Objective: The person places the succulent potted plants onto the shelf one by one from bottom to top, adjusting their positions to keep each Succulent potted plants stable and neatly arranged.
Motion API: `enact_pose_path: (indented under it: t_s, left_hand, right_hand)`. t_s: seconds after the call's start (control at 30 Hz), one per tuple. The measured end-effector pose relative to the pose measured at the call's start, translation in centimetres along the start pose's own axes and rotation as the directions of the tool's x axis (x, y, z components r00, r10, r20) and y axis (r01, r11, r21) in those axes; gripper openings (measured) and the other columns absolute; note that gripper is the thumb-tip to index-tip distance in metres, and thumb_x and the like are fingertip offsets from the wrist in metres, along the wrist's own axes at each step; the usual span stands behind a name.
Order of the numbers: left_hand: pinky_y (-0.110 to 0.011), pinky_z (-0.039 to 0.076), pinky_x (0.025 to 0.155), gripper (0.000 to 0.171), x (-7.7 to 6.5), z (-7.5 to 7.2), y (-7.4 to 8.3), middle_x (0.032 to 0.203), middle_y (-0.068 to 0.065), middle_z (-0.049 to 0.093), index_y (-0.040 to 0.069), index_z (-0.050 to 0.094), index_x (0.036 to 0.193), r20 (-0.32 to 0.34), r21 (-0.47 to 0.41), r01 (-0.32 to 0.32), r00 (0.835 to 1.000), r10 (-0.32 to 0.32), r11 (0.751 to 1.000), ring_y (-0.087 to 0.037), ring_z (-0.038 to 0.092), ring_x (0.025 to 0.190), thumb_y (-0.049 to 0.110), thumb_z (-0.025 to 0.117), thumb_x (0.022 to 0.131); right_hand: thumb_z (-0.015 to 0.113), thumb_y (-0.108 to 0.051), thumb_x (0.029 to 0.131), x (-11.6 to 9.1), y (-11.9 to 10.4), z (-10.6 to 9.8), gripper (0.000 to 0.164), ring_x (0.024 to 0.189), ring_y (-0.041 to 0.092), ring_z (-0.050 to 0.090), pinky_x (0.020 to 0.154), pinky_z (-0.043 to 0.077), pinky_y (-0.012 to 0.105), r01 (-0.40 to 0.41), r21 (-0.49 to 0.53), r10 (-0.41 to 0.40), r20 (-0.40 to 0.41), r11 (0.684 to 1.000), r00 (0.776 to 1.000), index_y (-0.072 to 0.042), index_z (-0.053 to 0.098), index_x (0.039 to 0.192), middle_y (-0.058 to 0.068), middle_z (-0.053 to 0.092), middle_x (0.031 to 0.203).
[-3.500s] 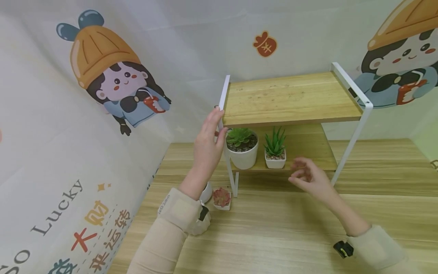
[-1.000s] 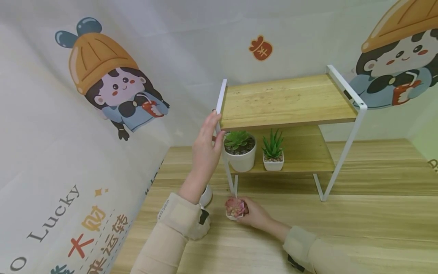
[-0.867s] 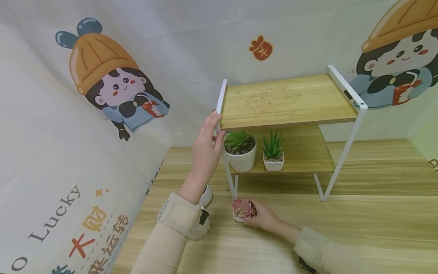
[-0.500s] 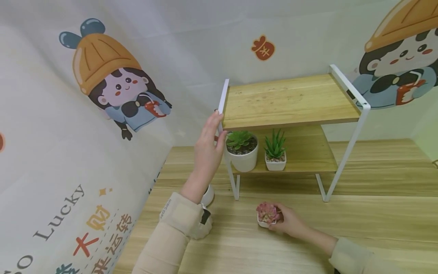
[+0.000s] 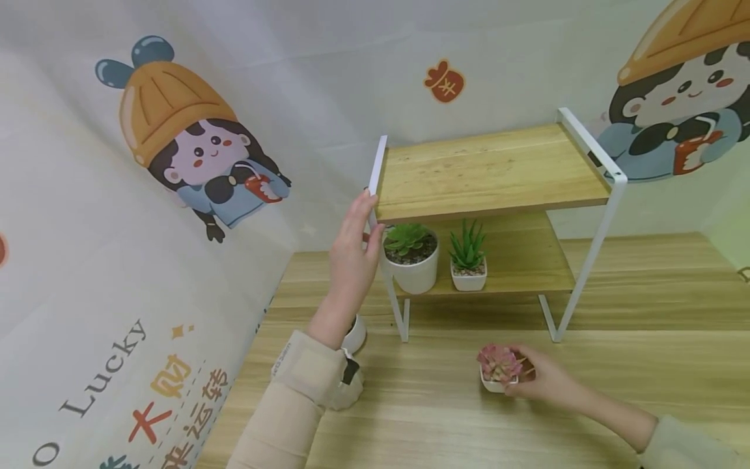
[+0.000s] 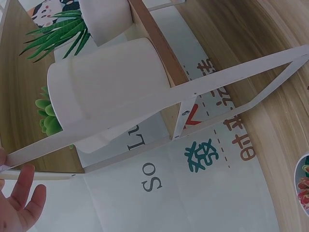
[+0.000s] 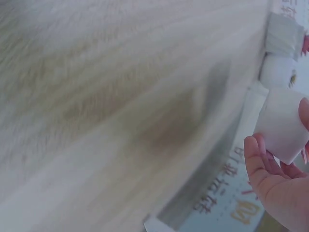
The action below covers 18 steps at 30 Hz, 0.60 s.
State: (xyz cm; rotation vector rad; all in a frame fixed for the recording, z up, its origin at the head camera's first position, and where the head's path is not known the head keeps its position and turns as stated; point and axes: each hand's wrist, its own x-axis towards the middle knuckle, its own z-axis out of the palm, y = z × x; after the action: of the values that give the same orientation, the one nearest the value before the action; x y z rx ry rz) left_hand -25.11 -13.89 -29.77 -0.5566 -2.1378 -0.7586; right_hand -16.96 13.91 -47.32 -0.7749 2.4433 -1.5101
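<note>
My left hand (image 5: 353,257) holds the left white metal upright of a two-tier wooden shelf (image 5: 492,172), near its top front corner. In the left wrist view, its fingers (image 6: 35,200) show at the frame's corner. My right hand (image 5: 545,378) grips a small pink succulent (image 5: 499,365) in a white square pot, in front of the shelf. The pot (image 7: 282,124) shows tilted between thumb and fingers in the right wrist view. On the lower tier stand a green rosette succulent in a round white pot (image 5: 415,275) and a spiky aloe-like plant (image 5: 467,251) in a square pot.
Beside my left forearm, a white pot (image 5: 356,335) is partly hidden on the wooden table (image 5: 433,404). A pale ribbed object (image 5: 347,392) stands nearer, half behind the sleeve. A printed cloth (image 5: 328,98) hangs behind and to the left.
My right hand has come from beside the lower tier to the pink succulent at the shelf's left foot, taken hold of it and carried it rightward. My left hand keeps its place.
</note>
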Motion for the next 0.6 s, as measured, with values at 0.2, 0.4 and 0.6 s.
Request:
enact_pose_path:
  t_s: [0.2,0.4,0.6]
  left_hand:
    - [-0.017,0.046,0.062,0.038,0.0,0.0,-0.1,0.129,0.002,0.036,0.012,0.042,0.119,0.013,0.025,0.0,1.0,-0.001,1.0,-0.014,0.051,0.092,0.012,0.051,0.082]
    - [-0.019,0.047,0.062,0.038,-0.1,0.0,-0.2,0.129,0.001,0.036,0.012,0.041,0.119,0.011,0.022,0.005,1.0,-0.005,1.0,-0.015,0.051,0.092,0.013,0.05,0.082]
    - [-0.017,0.046,0.062,0.038,-0.1,-0.1,-0.1,0.129,0.002,0.035,0.012,0.041,0.12,0.013,0.022,-0.001,1.0,0.001,1.0,-0.014,0.05,0.093,0.014,0.05,0.083]
  right_hand:
    - [0.068,-0.013,0.066,-0.7,-1.4,-2.3,0.062,0.073,0.003,0.049,0.062,0.048,0.022,0.052,-0.026,-0.053,-0.029,0.998,0.998,0.014,0.037,0.111,0.012,0.052,0.087]
    - [0.068,-0.014,0.066,-0.1,-3.5,-4.7,0.059,0.075,0.0,0.05,0.062,0.048,0.023,0.093,-0.116,-0.102,-0.075,0.989,0.992,0.01,0.04,0.112,0.009,0.055,0.087]
    - [0.064,-0.021,0.071,0.8,-5.4,-7.6,0.064,0.079,0.001,0.05,0.063,0.047,0.022,0.013,-0.184,-0.031,-0.096,0.983,0.995,0.006,0.034,0.12,0.008,0.054,0.092]
